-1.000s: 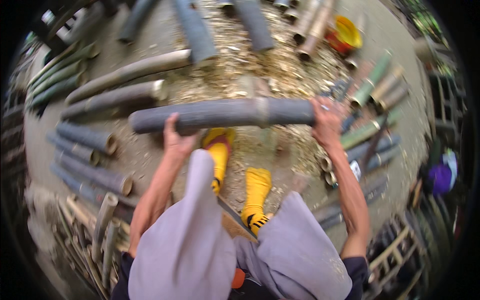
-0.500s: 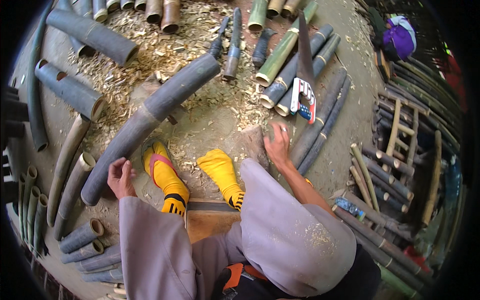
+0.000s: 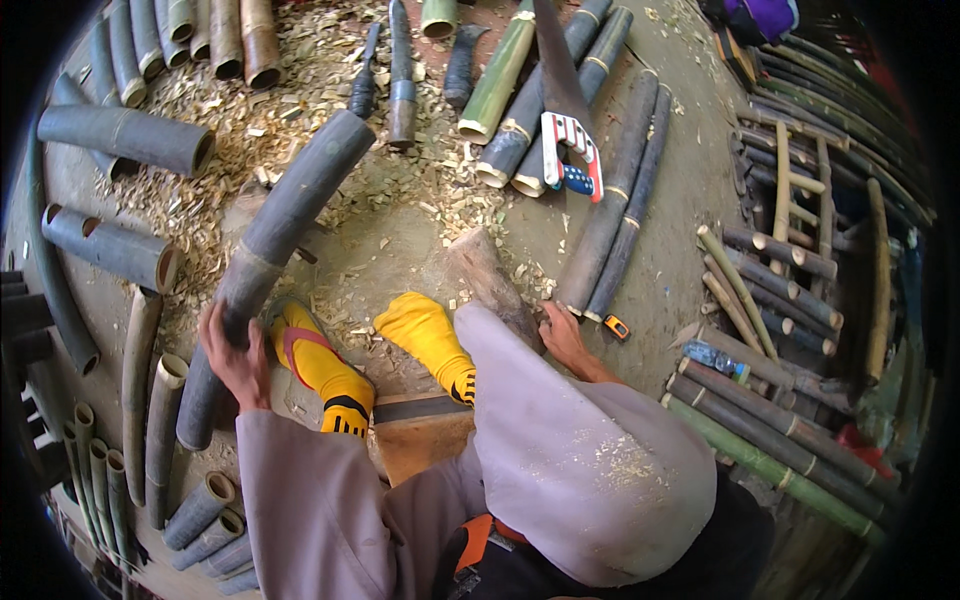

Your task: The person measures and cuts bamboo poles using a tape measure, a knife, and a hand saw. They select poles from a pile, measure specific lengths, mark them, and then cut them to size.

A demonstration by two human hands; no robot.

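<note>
A thick dark bamboo pole slants across the left of the view, its far end raised over the wood chips. My left hand wraps round its near part, the thumb on the right side and the fingers on the left. My right hand is low beside a rough wooden log, its curled fingers against the log's right side. The fingertips are partly hidden. Just right of this hand lies a small orange and black tape measure. Between the hands are my feet in yellow socks.
A handsaw with a white, red and blue handle rests on bamboo poles at the far right. Dark-handled blades lie beyond the chips. Cut bamboo tubes lie at left. A wooden block sits between my legs. Bamboo stacks fill the right.
My left hand has moved forward onto the dark bamboo pole and closed round it; the pole stands steeper. My right hand has drawn back along the log. The view has shifted.
</note>
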